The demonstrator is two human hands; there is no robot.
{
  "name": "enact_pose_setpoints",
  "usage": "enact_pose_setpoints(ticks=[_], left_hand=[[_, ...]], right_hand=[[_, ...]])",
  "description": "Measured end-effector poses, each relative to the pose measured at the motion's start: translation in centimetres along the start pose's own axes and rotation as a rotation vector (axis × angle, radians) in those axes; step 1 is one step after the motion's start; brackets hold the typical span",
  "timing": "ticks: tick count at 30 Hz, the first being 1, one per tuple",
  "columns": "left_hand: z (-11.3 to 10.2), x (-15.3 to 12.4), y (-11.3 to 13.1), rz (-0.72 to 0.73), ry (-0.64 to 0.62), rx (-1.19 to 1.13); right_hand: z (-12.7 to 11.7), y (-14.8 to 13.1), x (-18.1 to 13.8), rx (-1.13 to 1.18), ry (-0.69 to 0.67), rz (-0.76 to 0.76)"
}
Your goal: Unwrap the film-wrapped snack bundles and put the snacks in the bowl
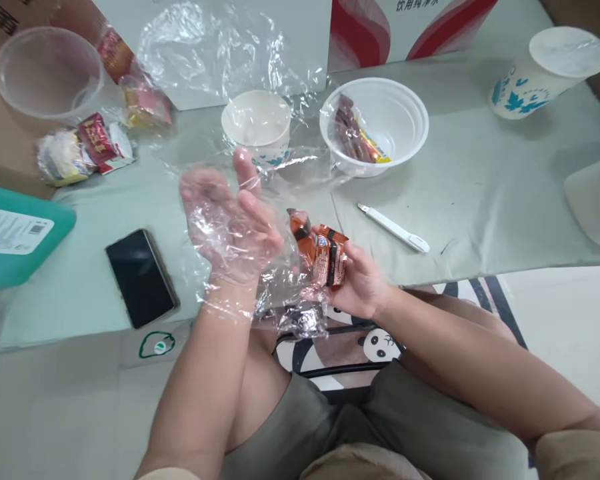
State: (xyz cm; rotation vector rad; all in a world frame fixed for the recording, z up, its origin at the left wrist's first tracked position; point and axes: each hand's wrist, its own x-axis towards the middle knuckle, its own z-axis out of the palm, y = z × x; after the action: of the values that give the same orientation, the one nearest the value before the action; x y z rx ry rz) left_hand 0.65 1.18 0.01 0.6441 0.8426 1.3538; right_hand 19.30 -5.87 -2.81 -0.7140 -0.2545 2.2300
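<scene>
My left hand (230,220) is inside a clear plastic bag (303,323), palm up with the fingers spread, and the film wraps it down to the wrist. To its right, my right hand (363,283) grips small snack packets in orange and brown wrappers. One packet (330,257) lies across the fingers with its printing showing. Beside it, another packet (303,235) sits partly behind the film. Crinkled film spreads upward past a paper cup (256,123) and a white plastic bowl (410,133), which contains a brown stick-shaped snack (347,130) and a yellow wrapper.
A phone (143,277) and a green container (20,233) lie at the left. Behind them are a clear tub (47,73) and snack packets (97,143). A white utility knife (394,228) rests right of my hands. Another paper cup (523,93) stands farther right.
</scene>
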Motion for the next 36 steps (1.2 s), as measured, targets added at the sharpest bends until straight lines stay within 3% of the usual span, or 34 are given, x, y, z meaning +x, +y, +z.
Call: enact_pose_setpoints(ticks=[5, 10, 13, 16, 19, 22, 25, 30, 36], left_hand=[[0.5, -0.2, 1.1, -0.013, 0.027, 0.021], [-1.9, 0.3, 2.3, 0.168, 0.086, 0.075], [-3.1, 0.9, 2.7, 0.209, 0.059, 0.053], [-3.9, 2.1, 2.3, 0.098, 0.161, 0.049], [-4.8, 3.4, 1.4, 0.051, 0.22, 0.166], [-5.2, 3.8, 0.9, 0.061, 0.103, 0.299], [-4.2, 2.9, 1.1, -0.046, 0.007, 0.305], [-1.0, 0.9, 1.8, -0.243, 0.091, 0.079], [0.0, 0.3, 2.0, -0.25, 0.081, -0.08]], right_hand=[[0.1, 0.7, 0.6, -0.056, 0.069, -0.071], [0.2, -0.2, 0.6, -0.155, 0.131, -0.189], [0.4, -1.7, 0.6, -0.434, 0.27, -0.427], [0.5, -3.3, 1.0, -0.793, 0.397, -0.656], [0.6, -4.1, 2.2, -0.944, 0.434, -0.703], [0.4, -4.2, 3.7, -1.089, 0.449, -0.742], [0.3, -3.9, 4.9, -1.228, 0.422, -0.741], [0.8, -3.4, 5.0, -1.479, 0.371, -0.633], [0.8, -3.6, 3.6, -1.436, 0.342, -0.817]])
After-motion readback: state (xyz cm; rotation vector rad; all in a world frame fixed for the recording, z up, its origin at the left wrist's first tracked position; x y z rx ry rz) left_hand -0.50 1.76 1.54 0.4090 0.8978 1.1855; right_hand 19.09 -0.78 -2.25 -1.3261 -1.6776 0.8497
